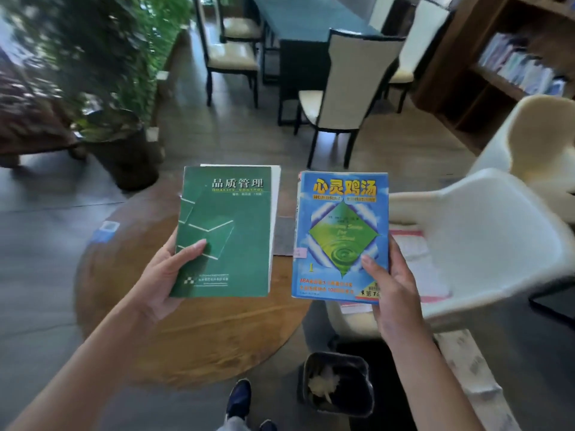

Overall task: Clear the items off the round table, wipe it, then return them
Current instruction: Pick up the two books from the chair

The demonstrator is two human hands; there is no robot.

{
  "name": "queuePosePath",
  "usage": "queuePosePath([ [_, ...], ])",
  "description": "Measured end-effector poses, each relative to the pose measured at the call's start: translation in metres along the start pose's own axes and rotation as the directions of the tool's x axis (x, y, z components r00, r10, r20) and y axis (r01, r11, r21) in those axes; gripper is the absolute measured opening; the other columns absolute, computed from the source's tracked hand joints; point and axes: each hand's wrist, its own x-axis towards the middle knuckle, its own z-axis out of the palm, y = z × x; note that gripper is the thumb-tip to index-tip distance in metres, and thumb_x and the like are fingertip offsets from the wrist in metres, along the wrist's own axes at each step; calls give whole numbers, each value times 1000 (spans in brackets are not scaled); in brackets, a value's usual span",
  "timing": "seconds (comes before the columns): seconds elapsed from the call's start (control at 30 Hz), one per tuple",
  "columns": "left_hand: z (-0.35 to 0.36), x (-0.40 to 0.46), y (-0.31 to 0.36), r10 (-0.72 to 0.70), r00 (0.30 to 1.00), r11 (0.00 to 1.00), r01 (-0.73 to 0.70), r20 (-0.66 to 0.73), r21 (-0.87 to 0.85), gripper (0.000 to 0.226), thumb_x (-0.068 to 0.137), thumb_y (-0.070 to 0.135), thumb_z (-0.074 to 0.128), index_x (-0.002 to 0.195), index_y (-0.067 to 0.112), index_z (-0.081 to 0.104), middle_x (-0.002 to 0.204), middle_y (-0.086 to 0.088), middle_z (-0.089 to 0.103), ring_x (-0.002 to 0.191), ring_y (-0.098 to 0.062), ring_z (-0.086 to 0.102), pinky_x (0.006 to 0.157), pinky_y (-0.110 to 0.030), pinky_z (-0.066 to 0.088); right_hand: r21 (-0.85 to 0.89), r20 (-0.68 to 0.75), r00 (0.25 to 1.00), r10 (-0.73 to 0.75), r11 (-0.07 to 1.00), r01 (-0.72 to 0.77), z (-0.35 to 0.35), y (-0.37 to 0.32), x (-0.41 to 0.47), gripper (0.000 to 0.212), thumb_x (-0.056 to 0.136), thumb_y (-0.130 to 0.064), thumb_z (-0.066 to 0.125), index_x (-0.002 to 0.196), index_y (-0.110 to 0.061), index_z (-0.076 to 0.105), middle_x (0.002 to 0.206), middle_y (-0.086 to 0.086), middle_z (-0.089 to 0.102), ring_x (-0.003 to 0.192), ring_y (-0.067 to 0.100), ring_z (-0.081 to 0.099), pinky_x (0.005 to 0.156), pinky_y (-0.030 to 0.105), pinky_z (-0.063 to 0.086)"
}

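A green book (224,231) is held above the round wooden table (193,331) by the left hand (165,275), thumb curled over its cover. Beside it, apart, a blue book (340,237) is gripped at its lower right corner by the right hand (395,293). A grey cloth (283,236) lies on the table between them. A white chair (485,241) stands to the right, a bin (337,387) below.

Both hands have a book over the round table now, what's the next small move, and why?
Probably set the green book from the left hand onto the round table: a grey cloth lies on it and more books wait on the white chair, suggesting returning.
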Motion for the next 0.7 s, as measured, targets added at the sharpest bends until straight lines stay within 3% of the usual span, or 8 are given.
queuePosePath([
  [0.23, -77, -33, 3, 8, 977, 1000, -12, -212, -18, 50, 86, 15, 63, 132, 32, 64, 107, -10, 76, 74, -20, 76, 63, -36, 65, -32, 108, 990, 88, 996, -85, 47, 40, 4, 48, 101, -1, 58, 140, -28, 59, 129, 1, 73, 121, 30, 68, 108, 57, 50],
  [0.4, -123, -16, 1, -31, 950, 997, 8, -310, -78, 50, 86, 15, 63, 132, 36, 63, 114, -8, 77, 83, -22, 77, 68, -39, 65, -94, 117, 984, 133, 988, -122, 90, 66, 34, 43, 101, -3, 59, 133, -32, 62, 117, -10, 77, 110, 18, 72, 87, 30, 62],
  [0.63, -200, 68, 13, -98, 933, 995, 82, -348, -60, 50, 96, 10, 61, 141, 32, 56, 125, -8, 74, 93, -25, 77, 72, -44, 65, -159, 41, 977, 210, 967, -201, 172, 118, 90, 50, 101, -5, 61, 145, -27, 56, 127, -2, 74, 118, 25, 70, 100, 44, 57],
  [0.7, -229, 101, 14, -128, 930, 992, 121, -344, -41, 51, 96, 10, 63, 142, 32, 55, 128, -9, 73, 96, -27, 77, 75, -46, 65, -215, 14, 975, 222, 953, -214, 196, 138, 108, 50, 101, -6, 62, 142, -34, 58, 127, -6, 74, 118, 23, 70, 99, 41, 56],
])
